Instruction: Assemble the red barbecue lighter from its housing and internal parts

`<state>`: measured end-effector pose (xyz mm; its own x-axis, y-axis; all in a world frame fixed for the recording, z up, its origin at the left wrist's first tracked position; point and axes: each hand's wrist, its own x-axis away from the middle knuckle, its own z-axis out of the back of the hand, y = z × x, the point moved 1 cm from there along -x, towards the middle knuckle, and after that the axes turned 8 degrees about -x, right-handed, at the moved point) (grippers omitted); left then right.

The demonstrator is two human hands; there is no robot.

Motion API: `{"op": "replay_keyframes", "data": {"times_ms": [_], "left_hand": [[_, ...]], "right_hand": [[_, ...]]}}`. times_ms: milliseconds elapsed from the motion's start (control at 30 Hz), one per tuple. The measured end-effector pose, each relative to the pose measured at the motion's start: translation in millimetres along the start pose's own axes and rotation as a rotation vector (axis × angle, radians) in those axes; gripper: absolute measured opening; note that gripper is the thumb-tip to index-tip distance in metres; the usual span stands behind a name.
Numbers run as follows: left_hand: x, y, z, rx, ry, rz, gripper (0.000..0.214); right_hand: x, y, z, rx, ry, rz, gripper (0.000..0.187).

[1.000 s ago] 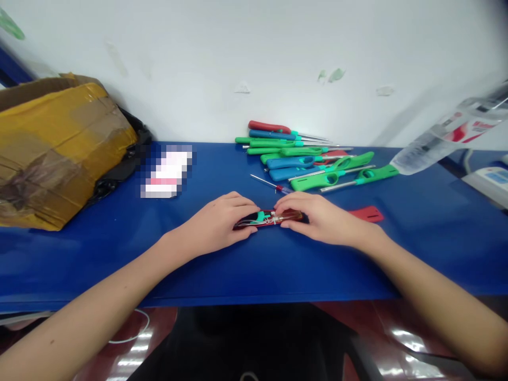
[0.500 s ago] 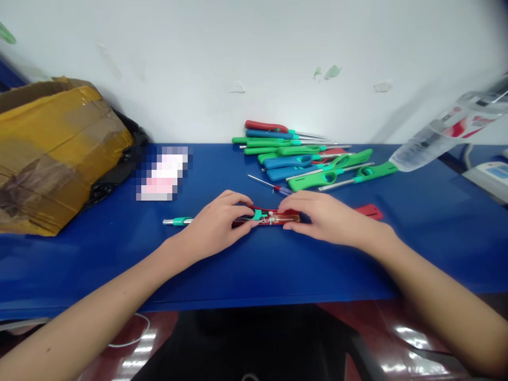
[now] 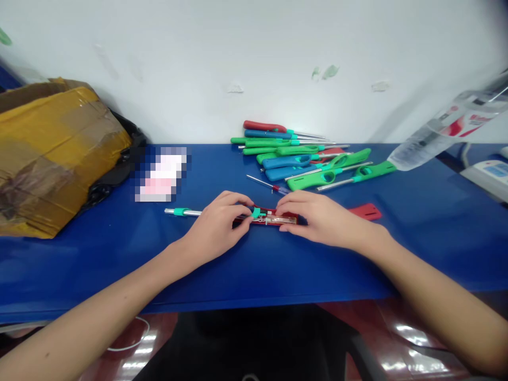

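Observation:
An opened gas lighter (image 3: 278, 218) lies across the blue table in front of me, its red half-shell showing a clear fuel tank and a teal trigger (image 3: 257, 212). Its metal barrel with a teal collar (image 3: 180, 211) points left. My left hand (image 3: 222, 219) grips the lighter at the trigger end, thumb and fingers closed about it. At the tank end, my right hand (image 3: 313, 214) has its thumb and fingers closed round the shell. A loose red half-shell (image 3: 365, 211) rests right of my right hand, partly hidden by it. Behind that hand lies a screwdriver (image 3: 268, 183).
Several green, blue and red lighters (image 3: 313, 177) are piled by the wall. A tilted water bottle (image 3: 440, 127) and a white device (image 3: 490, 172) stand at right. A taped cardboard box (image 3: 59, 159) occupies the left, beside a blurred-out item (image 3: 162, 174).
The lighter has turned slightly, its barrel tip moving a little away from me. Both hands keep their hold, and the view has shifted slightly.

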<state>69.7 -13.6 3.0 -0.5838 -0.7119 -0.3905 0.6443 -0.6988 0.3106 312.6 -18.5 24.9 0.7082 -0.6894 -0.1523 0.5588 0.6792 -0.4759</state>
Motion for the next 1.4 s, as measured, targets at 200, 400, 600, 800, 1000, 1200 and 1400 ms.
{"op": "replay_keyframes", "data": {"times_ms": [200,400,600,800,1000,1200,1400], "left_hand": [[-2.1,2.1,5.2,0.061,0.022,0.105,0.010],[-2.8,1.6,10.1,0.110,0.002,0.174,0.012],[-4.1,2.5,10.9,0.128,0.005,0.202,0.012],[-3.5,1.0,11.8,0.080,-0.039,0.213,0.011],[-0.9,2.9,8.8,0.023,-0.017,0.088,0.024],[0.0,0.1,7.1,-0.020,0.068,0.004,0.014],[0.0,0.7,8.0,-0.038,0.150,-0.046,0.008]], "right_hand": [[0.0,-1.0,-0.1,0.025,-0.007,0.008,0.017],[0.5,-2.8,0.7,0.014,0.000,0.005,0.015],[1.0,-2.9,-0.2,-0.001,-0.004,0.006,0.018],[0.9,-3.3,-0.6,0.014,-0.011,0.009,0.022],[1.7,-3.7,-0.8,0.041,0.003,0.033,0.024],[2.4,-3.4,-2.5,0.055,0.000,0.035,0.025],[2.2,-3.9,-2.4,0.062,0.001,0.041,0.024]]}}
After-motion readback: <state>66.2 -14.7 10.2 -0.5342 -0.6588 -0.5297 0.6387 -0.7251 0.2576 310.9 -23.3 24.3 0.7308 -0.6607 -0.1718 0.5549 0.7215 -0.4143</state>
